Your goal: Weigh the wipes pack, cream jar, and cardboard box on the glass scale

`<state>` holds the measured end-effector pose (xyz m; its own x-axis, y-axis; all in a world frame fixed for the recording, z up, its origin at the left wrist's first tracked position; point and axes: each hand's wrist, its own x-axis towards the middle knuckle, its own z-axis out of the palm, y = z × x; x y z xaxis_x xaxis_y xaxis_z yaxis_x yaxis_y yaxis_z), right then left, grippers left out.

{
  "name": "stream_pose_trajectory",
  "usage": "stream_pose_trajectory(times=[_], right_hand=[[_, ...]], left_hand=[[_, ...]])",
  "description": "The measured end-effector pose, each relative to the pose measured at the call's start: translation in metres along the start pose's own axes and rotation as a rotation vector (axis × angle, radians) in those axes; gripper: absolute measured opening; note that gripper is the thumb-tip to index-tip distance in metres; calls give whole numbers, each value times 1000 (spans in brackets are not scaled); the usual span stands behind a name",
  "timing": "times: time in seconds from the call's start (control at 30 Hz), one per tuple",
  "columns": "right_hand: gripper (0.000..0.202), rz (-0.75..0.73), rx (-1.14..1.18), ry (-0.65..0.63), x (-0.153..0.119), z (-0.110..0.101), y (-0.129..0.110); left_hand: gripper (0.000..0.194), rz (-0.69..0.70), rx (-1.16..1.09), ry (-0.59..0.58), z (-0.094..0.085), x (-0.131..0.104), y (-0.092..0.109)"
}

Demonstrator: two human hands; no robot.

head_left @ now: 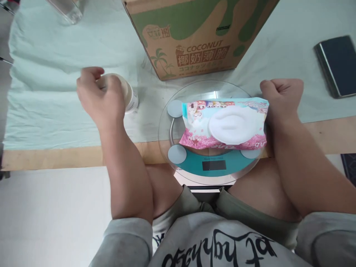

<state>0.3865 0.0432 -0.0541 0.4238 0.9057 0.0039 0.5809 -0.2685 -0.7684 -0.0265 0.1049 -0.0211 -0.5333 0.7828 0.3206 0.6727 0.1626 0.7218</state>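
My left hand (101,96) is curled at the top of a white cup (132,101) with print on its side, standing on the cloth. Thumb and forefinger bend around its rim; the other fingers are hidden. A round glass scale (219,168) with a teal band and a dark display lies in front of me, jutting past the table edge. On it rests a pink and blue pack of wet wipes (194,126) with a white lid. Beside the pack's right end, my right hand (283,98) is closed in a fist, with nothing seen in it.
Behind the scale stands a cardboard coconut box (194,44). A clear container (68,11) is at the far left. To the right lies a dark, flat rectangular device (338,66). Pale green cloth (50,92) covers the table up to its wooden front edge (55,158).
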Motion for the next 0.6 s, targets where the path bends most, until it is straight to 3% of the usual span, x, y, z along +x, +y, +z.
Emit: stream_pose_trajectory(times=[0.13,0.23,0.33,0.43,0.6], right_hand=[[57,6,-28,-38,-5,-1,-8],[57,-6,-39,-35,-5,-1,-8],[57,-14,-41,-34,-4,0,-8],[57,-25,-24,-46,-6,1,-7],[58,-41,-16,-57,-7,0,-5]], left_hand=[[46,-90,249,-63,-7,-15,22],[66,-70,303,-215,-18,-23,36],[90,-75,329,-291,-24,-27,43],[104,-118,364,-303,-22,-29,48],[108,-165,427,-255,-12,-28,57]])
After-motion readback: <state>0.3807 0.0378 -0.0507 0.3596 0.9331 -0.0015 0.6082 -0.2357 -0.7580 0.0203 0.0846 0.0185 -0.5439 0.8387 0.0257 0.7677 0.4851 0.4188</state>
